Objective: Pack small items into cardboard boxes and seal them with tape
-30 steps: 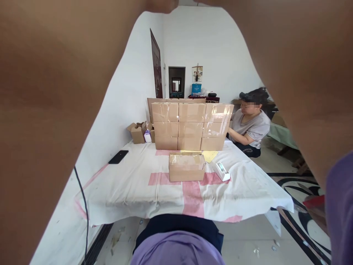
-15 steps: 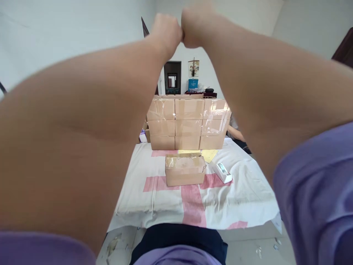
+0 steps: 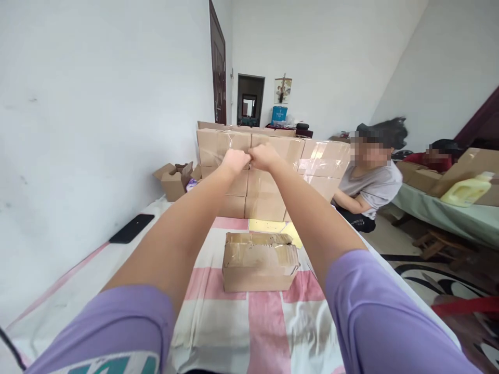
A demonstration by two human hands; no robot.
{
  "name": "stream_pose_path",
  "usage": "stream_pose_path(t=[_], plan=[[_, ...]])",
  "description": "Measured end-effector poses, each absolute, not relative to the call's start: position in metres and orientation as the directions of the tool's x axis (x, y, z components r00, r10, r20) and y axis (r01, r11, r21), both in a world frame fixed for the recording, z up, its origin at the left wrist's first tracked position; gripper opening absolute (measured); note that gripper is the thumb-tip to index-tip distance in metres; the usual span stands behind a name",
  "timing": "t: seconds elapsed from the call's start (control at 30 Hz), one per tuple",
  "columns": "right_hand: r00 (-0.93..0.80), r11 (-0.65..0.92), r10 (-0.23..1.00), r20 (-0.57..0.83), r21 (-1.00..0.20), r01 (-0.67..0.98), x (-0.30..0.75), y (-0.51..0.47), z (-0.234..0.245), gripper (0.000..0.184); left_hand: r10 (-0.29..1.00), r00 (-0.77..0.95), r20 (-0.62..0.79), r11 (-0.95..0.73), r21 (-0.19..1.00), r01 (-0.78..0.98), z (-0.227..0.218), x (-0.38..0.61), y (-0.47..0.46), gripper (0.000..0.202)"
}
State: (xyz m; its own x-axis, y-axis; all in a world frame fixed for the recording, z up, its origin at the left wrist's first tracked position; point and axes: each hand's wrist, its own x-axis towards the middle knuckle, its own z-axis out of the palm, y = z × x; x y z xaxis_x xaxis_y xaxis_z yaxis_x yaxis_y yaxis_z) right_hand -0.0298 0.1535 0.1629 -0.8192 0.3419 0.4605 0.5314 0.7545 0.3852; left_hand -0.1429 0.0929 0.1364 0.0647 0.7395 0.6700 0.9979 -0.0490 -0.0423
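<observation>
Both arms reach forward over the table. My left hand (image 3: 236,160) is closed in a fist, and its knuckle side meets my right hand (image 3: 263,156), also closed. Anything inside the fingers is hidden or too small to make out. Behind them in the view stands a wall of stacked cardboard boxes (image 3: 268,195) with clear tape across them; whether the hands touch it I cannot tell. Nearer me, below the hands, a single cardboard box (image 3: 259,270) sits on the cloth, its top taped and worn along the edge.
A pink and white cloth (image 3: 268,332) covers the table. A black flat object (image 3: 131,228) lies at left, near an open carton (image 3: 171,184). On the right a person (image 3: 370,182) crouches beside the stack. Farther right, a yellow jug (image 3: 468,191) stands on another table.
My two fists have come down from high in the view to in front of the stacked boxes, still together. More of the room at the right shows, including the crouching person.
</observation>
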Motion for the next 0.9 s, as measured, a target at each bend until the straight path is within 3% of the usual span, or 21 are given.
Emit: stream_pose_path(t=[0.1,0.17,0.27,0.37,0.43,0.5,0.63,0.73,0.9], plan=[[-0.790,0.809,0.197,0.580,0.359,0.465,-0.005,0.155,0.111,0.032,0.768,0.041,0.639,0.000,-0.064,0.998,0.092,-0.163,0.089,0.030],[-0.693,0.833,0.190,0.695,0.260,0.489,0.037,0.153,0.071,0.040,0.775,0.027,0.631,0.021,-0.069,0.997,0.052,-0.179,0.074,0.040],[-0.553,0.816,0.355,0.754,0.039,0.577,0.133,0.149,0.002,0.022,0.787,-0.080,0.611,0.077,0.032,0.997,-0.027,-0.198,0.037,0.040],[-0.360,0.694,0.610,0.706,-0.257,0.673,0.231,0.134,-0.062,0.017,0.880,-0.253,0.402,0.167,0.237,0.957,-0.106,-0.201,-0.002,0.038],[-0.257,0.559,0.786,0.562,-0.469,0.684,0.276,0.113,-0.094,0.015,0.937,-0.251,0.242,0.172,0.308,0.936,-0.142,-0.194,-0.020,0.039],[-0.182,0.413,0.895,0.407,-0.602,0.684,0.299,0.086,-0.115,0.018,0.971,-0.226,0.083,0.181,0.365,0.913,-0.159,-0.188,-0.029,0.050],[-0.058,0.204,0.972,0.229,-0.688,0.696,0.299,0.035,-0.138,0.031,0.974,-0.198,-0.107,0.225,0.473,0.852,-0.155,-0.184,-0.032,0.064],[0.081,0.071,0.982,0.173,-0.727,0.683,0.289,0.020,-0.143,0.033,0.977,-0.176,-0.121,0.213,0.533,0.819,-0.148,-0.186,-0.034,0.063],[0.197,-0.087,0.977,0.078,-0.699,0.710,0.283,0.034,-0.131,0.029,0.989,-0.116,-0.095,0.148,0.499,0.854,-0.152,-0.190,-0.039,0.056]])
